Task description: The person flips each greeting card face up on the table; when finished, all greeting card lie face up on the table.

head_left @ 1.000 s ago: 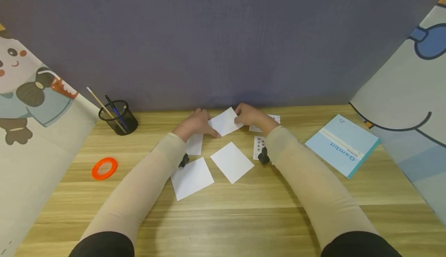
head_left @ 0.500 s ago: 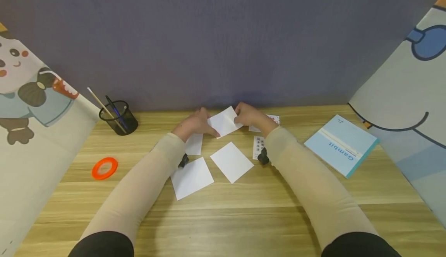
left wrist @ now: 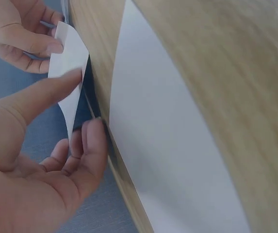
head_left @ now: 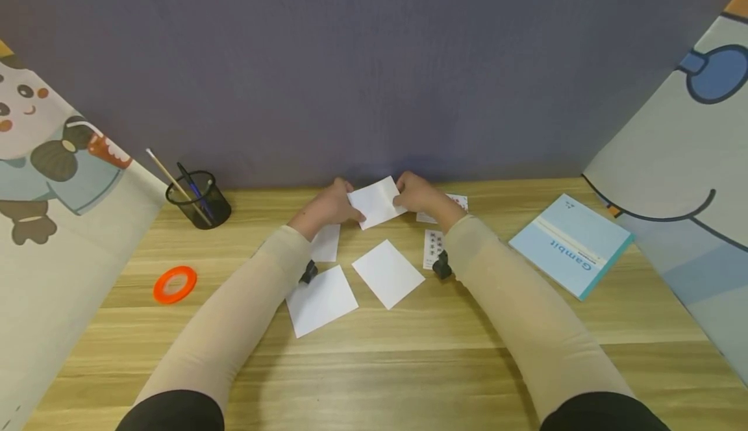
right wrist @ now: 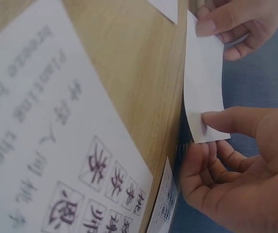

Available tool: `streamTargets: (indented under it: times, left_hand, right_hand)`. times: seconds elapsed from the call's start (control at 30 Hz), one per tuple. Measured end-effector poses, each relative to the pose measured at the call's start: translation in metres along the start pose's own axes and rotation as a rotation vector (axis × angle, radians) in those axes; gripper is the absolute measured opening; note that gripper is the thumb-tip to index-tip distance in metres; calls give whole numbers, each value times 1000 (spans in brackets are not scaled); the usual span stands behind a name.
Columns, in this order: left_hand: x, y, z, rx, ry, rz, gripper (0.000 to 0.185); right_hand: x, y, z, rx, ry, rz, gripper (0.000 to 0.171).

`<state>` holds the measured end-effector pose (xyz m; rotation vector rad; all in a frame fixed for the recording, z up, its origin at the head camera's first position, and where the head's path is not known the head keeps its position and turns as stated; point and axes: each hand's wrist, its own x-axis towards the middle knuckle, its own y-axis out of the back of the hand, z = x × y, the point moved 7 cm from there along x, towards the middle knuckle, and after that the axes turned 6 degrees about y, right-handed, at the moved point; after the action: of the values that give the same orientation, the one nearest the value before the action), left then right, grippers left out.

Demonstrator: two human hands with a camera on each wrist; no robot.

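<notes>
White square paper card point(head_left: 376, 201) is held up off the wooden desk point(head_left: 374, 353) near its far edge, w/ left hand point(head_left: 324, 208) & right hand point(head_left: 417, 195) each pinching a side. Keep grip light, edges aligned, no creasing.

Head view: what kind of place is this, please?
Probably a study or craft desk. A wooden table stands against a purple wall, with a mesh pen cup, a blue booklet and an orange tape roll on it. Both hands hold a paper square.
</notes>
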<state>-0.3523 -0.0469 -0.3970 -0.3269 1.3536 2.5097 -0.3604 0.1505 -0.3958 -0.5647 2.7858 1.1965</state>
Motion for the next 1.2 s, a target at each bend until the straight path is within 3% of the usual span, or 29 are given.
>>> streamTargets:
  times: [0.53,0.83,1.2]
  left_hand:
    - [0,10,2,-265,-105,85,67]
    - [-6,17,8,-286,-214,146,62]
    - [-6,22,10,-358,-248,160,55]
  right_hand:
    - [-4,3,-3,10,-1,28,54]
    - [-7,9,-8,22,36,64,45]
    - [-8,14,-9,23,70,151,31]
